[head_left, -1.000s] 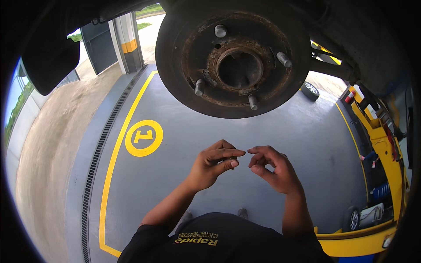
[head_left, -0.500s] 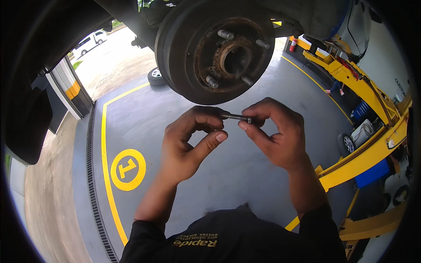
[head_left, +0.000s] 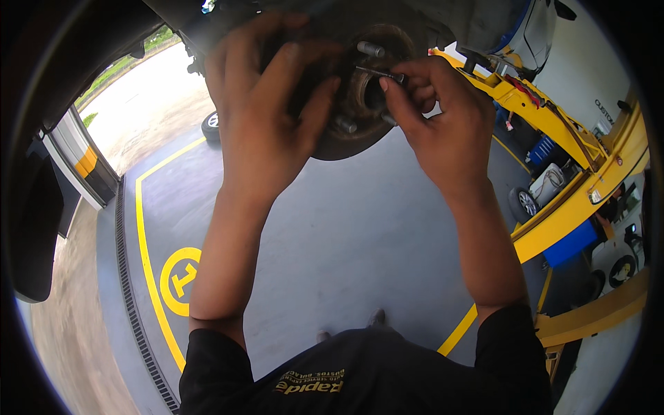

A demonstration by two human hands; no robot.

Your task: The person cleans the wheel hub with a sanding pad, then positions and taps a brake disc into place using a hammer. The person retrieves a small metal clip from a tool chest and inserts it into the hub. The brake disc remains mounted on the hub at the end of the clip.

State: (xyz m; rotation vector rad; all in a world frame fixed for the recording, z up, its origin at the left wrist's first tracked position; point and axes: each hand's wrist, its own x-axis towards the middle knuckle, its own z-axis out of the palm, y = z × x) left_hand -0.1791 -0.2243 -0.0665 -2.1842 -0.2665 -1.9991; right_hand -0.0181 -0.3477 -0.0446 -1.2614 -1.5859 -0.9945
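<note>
A threaded bolt [head_left: 379,72] is pinched between the thumb and fingers of my right hand [head_left: 453,117]. It lies nearly level in front of the rusty hub centre, its head at my fingertips and its thin end pointing left. My left hand [head_left: 256,124] is raised over the left side of the dark brake drum [head_left: 330,149], fingers apart and slightly blurred. Nothing shows in it; whether its fingertips touch the drum I cannot tell. Wheel studs stick out of the drum, an upper stud [head_left: 371,48] and a lower stud [head_left: 344,124] among them. My left hand hides much of the drum.
The raised car's underside is overhead. Yellow lift arms [head_left: 553,225] reach in from the right, near a blue box [head_left: 570,243] and a wheel [head_left: 523,203]. Another wheel [head_left: 211,127] lies on the grey floor at the far left. A drain grate [head_left: 124,277] runs along the left.
Both hands have risen from below the drum to in front of it. My left hand has come off the bolt and spread; my right hand still holds the bolt.
</note>
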